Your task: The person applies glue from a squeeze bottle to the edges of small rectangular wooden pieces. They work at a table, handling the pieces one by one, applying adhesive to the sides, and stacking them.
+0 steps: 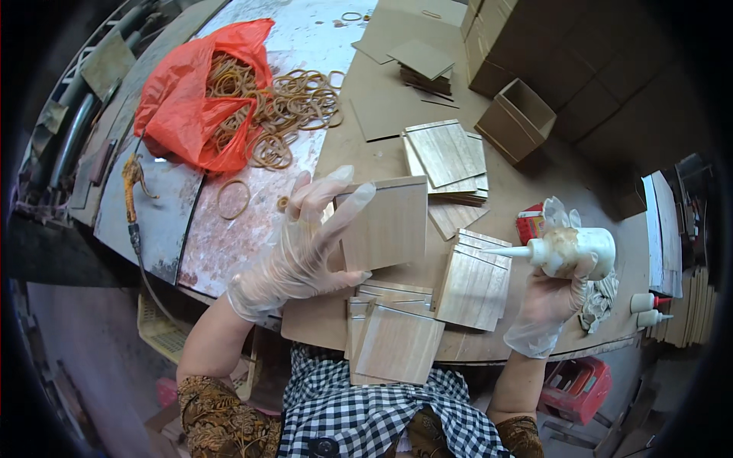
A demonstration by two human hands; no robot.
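My left hand (305, 244), in a clear plastic glove, holds a square wooden panel (389, 225) upright above the table. My right hand (553, 294), also gloved, grips a white glue bottle (569, 250) lying sideways, its pointed nozzle aimed left toward the panel, a short gap away. Below the hands lie stacks of similar grooved wooden panels (473, 286), and another pile (393, 340) sits at the table's near edge.
A red plastic bag (179, 114) spills rubber bands (294, 103) at the back left. More panels (447, 156), an open wooden box (515, 118) and stacked boxes (550, 46) stand behind. Two small glue bottles (649, 309) and a rag (599, 301) lie right.
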